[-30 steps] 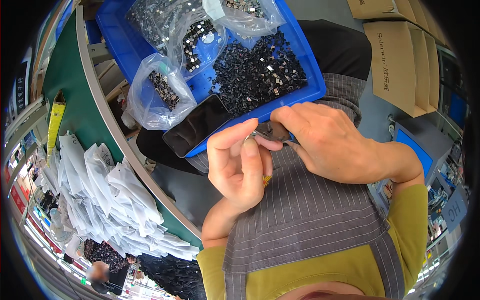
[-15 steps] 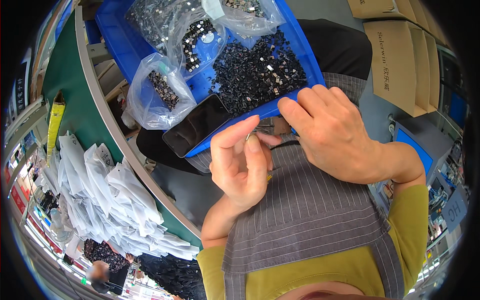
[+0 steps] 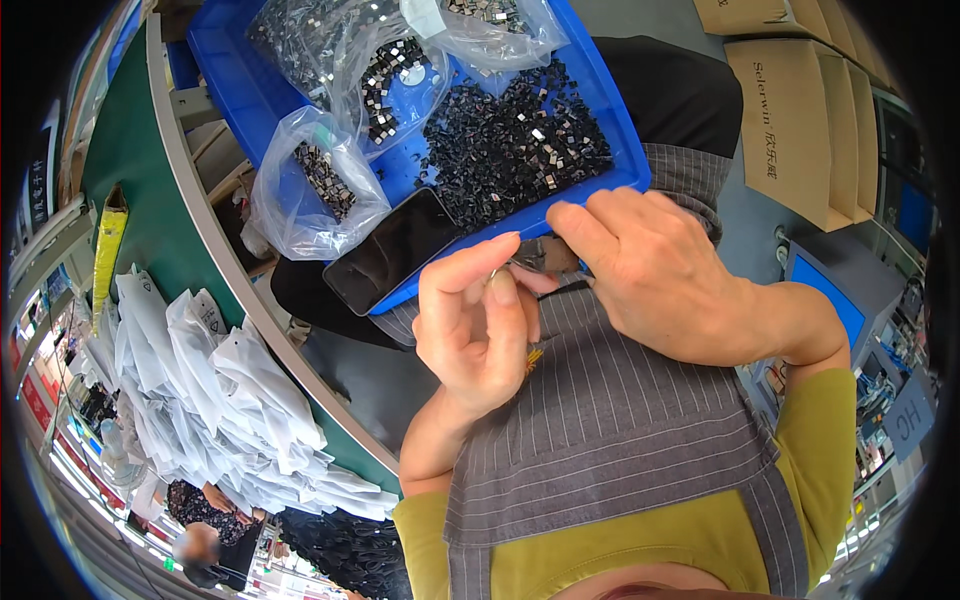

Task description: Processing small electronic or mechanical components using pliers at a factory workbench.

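My left hand [image 3: 472, 345] is closed in a pinch, thumb against index finger. Between the fingertips sits a small, shiny metallic piece [image 3: 496, 271], too small to name. Beside it my right hand [image 3: 665, 275] is curled, knuckles up, at the near edge of a blue tray [image 3: 628, 140]. Whatever its fingers hold is hidden beneath them. Inside the tray lies a heap of small black pieces [image 3: 500, 160], with some shiny metal ones among them. A bit of yellow bristly material [image 3: 535, 358] shows just below my left hand, against the striped apron [image 3: 610, 430].
Clear plastic bags [image 3: 325, 225] of small metal parts lie in the tray. A black phone [image 3: 392, 252] rests on its near left corner. White packets [image 3: 220, 390] and a yellow-handled cutter [image 3: 110, 245] are on the green table [image 3: 130, 160]. Cardboard boxes [image 3: 800, 140] stand at right.
My right hand has dipped slightly toward me and its fingers have shifted. My left hand moved a little left, still pinching. More of the yellow bristly material shows beneath it.
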A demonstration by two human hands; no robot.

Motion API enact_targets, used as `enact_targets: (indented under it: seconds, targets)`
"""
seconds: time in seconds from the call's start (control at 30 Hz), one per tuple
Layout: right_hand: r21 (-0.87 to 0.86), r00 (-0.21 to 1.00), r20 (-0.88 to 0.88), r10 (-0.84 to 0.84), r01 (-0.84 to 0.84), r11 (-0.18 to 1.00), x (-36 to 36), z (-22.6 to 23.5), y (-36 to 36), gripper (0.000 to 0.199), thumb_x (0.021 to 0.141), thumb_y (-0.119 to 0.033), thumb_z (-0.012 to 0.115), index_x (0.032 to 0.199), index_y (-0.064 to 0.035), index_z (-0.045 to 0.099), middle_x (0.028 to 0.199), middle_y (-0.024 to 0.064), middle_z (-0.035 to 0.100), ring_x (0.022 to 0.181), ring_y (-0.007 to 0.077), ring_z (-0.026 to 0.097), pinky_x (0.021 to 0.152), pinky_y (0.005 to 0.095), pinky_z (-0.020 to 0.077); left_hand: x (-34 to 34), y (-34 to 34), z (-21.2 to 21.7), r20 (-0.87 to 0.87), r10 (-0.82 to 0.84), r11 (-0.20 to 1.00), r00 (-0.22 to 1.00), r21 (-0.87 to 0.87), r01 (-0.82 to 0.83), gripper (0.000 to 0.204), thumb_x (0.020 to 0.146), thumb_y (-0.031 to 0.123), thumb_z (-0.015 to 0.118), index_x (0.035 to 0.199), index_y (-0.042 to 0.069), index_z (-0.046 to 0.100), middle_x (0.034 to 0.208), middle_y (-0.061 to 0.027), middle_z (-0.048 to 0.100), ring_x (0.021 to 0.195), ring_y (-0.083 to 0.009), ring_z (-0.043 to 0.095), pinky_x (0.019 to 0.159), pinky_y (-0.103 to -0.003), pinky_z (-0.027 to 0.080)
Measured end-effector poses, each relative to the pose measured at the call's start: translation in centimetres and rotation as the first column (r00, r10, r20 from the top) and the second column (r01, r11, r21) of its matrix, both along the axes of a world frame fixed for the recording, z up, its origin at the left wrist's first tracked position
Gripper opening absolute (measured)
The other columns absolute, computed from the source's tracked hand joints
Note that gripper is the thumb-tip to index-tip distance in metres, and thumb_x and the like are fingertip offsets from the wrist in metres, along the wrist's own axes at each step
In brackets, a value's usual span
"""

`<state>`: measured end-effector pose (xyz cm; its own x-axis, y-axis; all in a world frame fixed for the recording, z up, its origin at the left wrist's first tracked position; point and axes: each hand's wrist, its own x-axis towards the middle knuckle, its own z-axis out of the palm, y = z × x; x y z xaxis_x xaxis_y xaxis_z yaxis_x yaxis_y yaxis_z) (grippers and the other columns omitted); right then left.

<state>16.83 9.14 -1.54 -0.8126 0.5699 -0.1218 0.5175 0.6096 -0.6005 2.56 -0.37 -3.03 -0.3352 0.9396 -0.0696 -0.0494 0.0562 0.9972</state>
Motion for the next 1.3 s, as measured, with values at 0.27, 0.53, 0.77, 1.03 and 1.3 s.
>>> enact_targets:
  seconds: [0.27,0.53,0.77,1.03,1.3]
  targets:
    - [-0.250,0.999,-0.015,0.033,-0.036,0.968,0.3,0.3,0.3,0.042,0.064,0.001,0.069,0.103,-0.0035,0.052,0.079,0.0086,0.055,0.076,0.0279,0.058,0.065,0.0377,0.0465,-0.2,-0.2,0.4,0.354,-0.006,1.000,0.935,-0.008,0.009,0.023,0.095,-0.001,0.037,0.117,-0.003,0.042,0.083,-0.0166,0.063,0.048,-0.0045,0.045,0.046,-0.017,0.039]
    - [0.209,0.999,0.008,-0.038,0.036,0.977,-0.1,0.1,0.1,0.036,0.065,-0.001,0.063,0.101,-0.0026,0.055,0.074,0.0056,0.046,0.069,0.0220,0.050,0.060,0.0330,0.0375,0.8,0.2,0.2,0.037,0.067,0.998,0.997,-0.012,-0.067,0.022,0.096,0.007,0.042,0.114,-0.006,0.045,0.069,-0.0150,0.062,0.042,-0.0060,0.046,0.041,-0.016,0.033]
    - [0.205,0.999,0.023,-0.028,0.023,0.978,-0.1,0.0,0.1,0.033,0.068,-0.002,0.061,0.100,-0.0025,0.055,0.073,0.0054,0.046,0.069,0.0220,0.050,0.061,0.0333,0.0380,0.4,0.2,-0.3,-0.037,0.032,0.998,0.999,0.055,-0.030,0.020,0.096,0.004,0.041,0.113,-0.006,0.045,0.062,-0.0103,0.057,0.044,-0.0075,0.049,0.043,-0.017,0.036]
    - [0.151,0.999,-0.030,-0.031,0.035,0.988,-0.2,-0.7,-0.2,0.017,0.073,-0.006,0.054,0.090,-0.0050,0.053,0.072,0.0065,0.050,0.068,0.0213,0.054,0.057,0.0331,0.0402,0.2,0.1,-0.5,-0.068,0.027,0.999,0.997,0.049,-0.023,0.020,0.096,0.003,0.042,0.113,-0.006,0.045,0.061,-0.0087,0.056,0.045,-0.0079,0.050,0.044,-0.017,0.037]
    - [-0.015,0.999,-0.040,-0.017,0.017,1.000,0.2,0.0,0.3,0.044,0.063,-0.001,0.070,0.105,-0.0019,0.053,0.081,0.0084,0.054,0.076,0.0267,0.057,0.066,0.0360,0.0452,0.4,0.3,0.3,0.205,0.065,0.998,0.977,0.000,-0.067,0.025,0.097,0.009,0.042,0.117,-0.005,0.040,0.076,-0.0183,0.064,0.040,-0.0068,0.042,0.042,-0.016,0.034]
